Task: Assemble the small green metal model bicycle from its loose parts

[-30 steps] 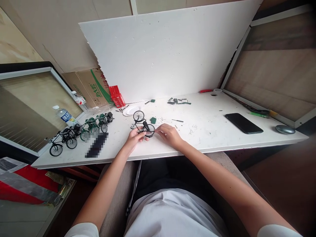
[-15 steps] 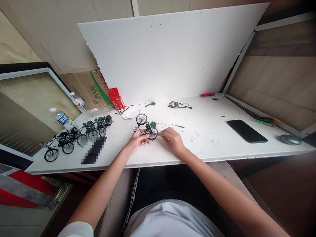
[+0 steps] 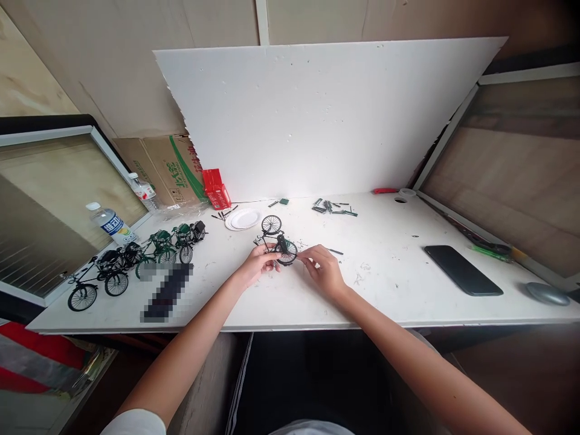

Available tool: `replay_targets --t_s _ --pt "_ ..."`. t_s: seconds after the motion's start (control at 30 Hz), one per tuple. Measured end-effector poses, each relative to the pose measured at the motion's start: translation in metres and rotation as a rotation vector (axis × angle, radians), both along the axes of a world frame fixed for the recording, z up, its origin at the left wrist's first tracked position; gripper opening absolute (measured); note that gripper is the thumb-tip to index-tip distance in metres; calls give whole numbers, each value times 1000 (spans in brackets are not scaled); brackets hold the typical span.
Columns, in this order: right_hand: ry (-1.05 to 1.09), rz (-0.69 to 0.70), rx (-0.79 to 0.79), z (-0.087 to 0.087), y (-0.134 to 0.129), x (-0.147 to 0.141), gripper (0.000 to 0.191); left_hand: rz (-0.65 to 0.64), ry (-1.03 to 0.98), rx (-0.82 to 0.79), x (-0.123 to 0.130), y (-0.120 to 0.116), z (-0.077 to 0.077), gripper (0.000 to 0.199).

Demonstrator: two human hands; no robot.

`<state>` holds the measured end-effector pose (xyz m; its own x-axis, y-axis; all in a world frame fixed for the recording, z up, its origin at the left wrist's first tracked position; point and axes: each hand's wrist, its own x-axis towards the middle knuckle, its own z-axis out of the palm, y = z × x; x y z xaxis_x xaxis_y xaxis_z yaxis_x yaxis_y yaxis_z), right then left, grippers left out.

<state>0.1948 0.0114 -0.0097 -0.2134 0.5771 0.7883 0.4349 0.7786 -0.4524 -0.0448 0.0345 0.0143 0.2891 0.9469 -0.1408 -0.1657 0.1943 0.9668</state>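
Note:
A small black model bicycle (image 3: 281, 244) is held just above the white tabletop, tilted, with one spoked wheel toward the back and the other near my hands. My left hand (image 3: 257, 266) is closed around its frame, the thumb by the nearer wheel. My right hand (image 3: 324, 269) pinches at the right edge of that wheel; anything between its fingertips is too small to make out. Behind the right hand lies a thin dark screwdriver (image 3: 335, 251), partly covered by it. Several finished-looking model bicycles (image 3: 116, 284), black and green, stand in a row at the left.
White plates (image 3: 244, 219), a red box (image 3: 216, 188) and dark loose parts (image 3: 333, 207) lie toward the back. A white board (image 3: 290, 121) stands behind. Bottles (image 3: 113, 223) stand left; a phone (image 3: 463, 270) and a mouse (image 3: 547, 293) lie right.
The camera view has tilted up a little, so the table sits lower in the picture. Both hands keep their places at the model bicycle, with only slight finger movement.

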Motion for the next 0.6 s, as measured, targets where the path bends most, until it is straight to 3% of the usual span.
replay_targets --t_s 0.3,0.6 --pt "-86 45 17 11 44 13 19 -31 -16 -40 0 36 9 53" --pt "-113 113 61 13 93 7 21 -43 -78 29 -9 66 -1 55"
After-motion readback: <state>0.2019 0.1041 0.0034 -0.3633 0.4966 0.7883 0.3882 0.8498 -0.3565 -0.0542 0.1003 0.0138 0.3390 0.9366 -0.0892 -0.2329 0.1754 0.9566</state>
